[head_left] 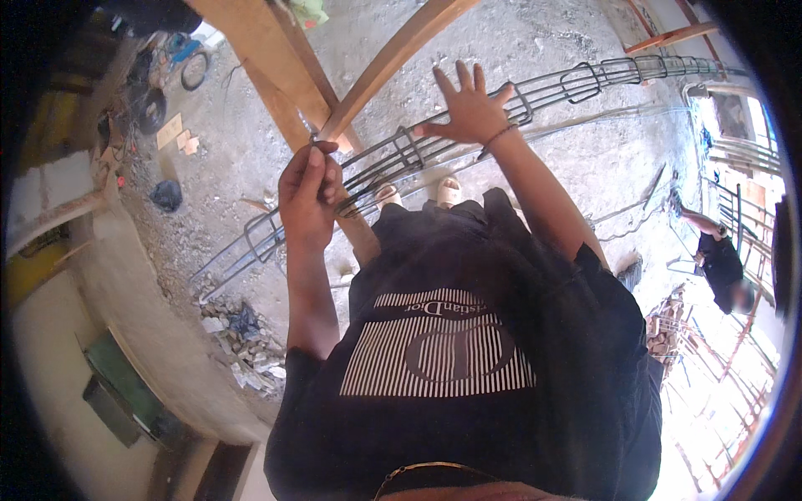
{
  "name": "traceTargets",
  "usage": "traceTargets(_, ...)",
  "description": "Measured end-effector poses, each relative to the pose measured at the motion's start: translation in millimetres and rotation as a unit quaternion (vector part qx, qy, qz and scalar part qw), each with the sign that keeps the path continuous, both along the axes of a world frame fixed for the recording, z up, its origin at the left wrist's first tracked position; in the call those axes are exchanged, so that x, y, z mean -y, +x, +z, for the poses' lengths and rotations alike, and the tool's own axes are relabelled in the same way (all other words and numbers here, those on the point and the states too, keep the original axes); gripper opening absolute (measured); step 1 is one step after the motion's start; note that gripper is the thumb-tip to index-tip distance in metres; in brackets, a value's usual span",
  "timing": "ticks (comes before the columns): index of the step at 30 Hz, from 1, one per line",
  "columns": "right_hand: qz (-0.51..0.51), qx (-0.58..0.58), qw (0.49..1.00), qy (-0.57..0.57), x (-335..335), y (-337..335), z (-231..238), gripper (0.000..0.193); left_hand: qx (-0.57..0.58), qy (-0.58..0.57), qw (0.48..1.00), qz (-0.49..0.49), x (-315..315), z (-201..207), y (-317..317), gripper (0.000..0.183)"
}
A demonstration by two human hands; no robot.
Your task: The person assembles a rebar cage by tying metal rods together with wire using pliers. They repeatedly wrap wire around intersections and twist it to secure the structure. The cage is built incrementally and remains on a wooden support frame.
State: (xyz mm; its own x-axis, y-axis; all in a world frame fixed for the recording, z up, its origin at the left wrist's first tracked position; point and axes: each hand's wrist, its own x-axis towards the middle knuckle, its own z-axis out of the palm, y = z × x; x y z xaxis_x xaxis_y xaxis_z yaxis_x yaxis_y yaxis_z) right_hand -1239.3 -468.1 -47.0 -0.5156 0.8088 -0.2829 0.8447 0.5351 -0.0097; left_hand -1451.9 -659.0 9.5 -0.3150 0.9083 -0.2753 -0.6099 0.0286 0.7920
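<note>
A long rebar cage point(388, 161), made of thin steel bars with square stirrups, runs across in front of me from lower left to upper right. My left hand point(309, 188) is closed beside the cage, against a wooden trestle. A small shiny metal tip shows above its fingers, but what they grip is mostly hidden. My right hand point(470, 108) hovers at the cage, open, with fingers spread and nothing in it. The wooden trestle point(288, 83) has crossing beams that meet just beyond my left hand.
Rubble point(251, 351) lies at the foot of the wall on the left. Tyres point(195, 71) and cardboard pieces point(170, 131) are at the far left. Another person point(720, 263) bends over at the right, near bars and a brick pile point(666, 326). The floor point(535, 50) is rough and dusty.
</note>
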Motion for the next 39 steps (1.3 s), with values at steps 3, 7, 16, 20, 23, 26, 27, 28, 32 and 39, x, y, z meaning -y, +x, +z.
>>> traceTargets(3, -0.031, 0.011, 0.999, -0.028, -5.4, -3.4, -1.0, 0.126, 0.018, -0.006, 1.0, -0.005, 9.6, -11.5, -4.0, 0.026)
traceTargets(7, -0.046, 0.05, 0.995, -0.078, -10.5, -10.4, 0.3, 0.129, 0.039, -0.004, 0.999, -0.014, 16.4, -19.6, -8.3, 0.024)
traceTargets(16, -0.035, 0.076, 0.991, -0.102, -9.3, -16.0, 1.7, 0.127, 0.081, -0.022, 0.996, -0.031, 15.5, -26.1, -12.7, 0.024)
traceTargets(20, -0.038, 0.079, 0.989, -0.117, -10.6, -14.4, 2.7, 0.126, 0.064, -0.035, 0.996, -0.058, 8.2, -24.9, -9.4, 0.026)
traceTargets(23, -0.039, 0.09, 0.988, -0.119, -9.7, -15.9, 5.6, 0.127, 0.089, -0.038, 0.994, -0.058, 1.5, -21.6, 0.2, 0.026)
traceTargets(26, -0.051, 0.063, 0.993, -0.09, 0.9, -17.0, 14.7, 0.127, 0.117, -0.035, 0.99, -0.069, -5.8, -18.6, 14.9, 0.025)
traceTargets(27, -0.048, -0.005, 0.999, -0.013, 12.5, -15.6, 18.0, 0.107, 0.131, -0.029, 0.988, -0.073, -7.5, -17.6, 19.3, 0.024)
traceTargets(28, -0.05, -0.17, 0.983, -0.04, 26.0, -11.6, 23.0, 0.099, 0.13, -0.003, 0.988, -0.08, -8.6, -16.7, 23.9, 0.024)
traceTargets(32, -0.156, -0.595, 0.692, -0.378, 93.6, 15.8, 44.3, 0.064, 0.146, 0.052, 0.984, -0.083, -14.1, -13.8, 38.9, 0.025)
traceTargets(39, -0.198, -0.608, 0.608, -0.471, 136.7, 50.0, 51.9, 0.041, 0.072, 0.026, 0.984, -0.162, -25.4, -10.1, 62.8, 0.031)
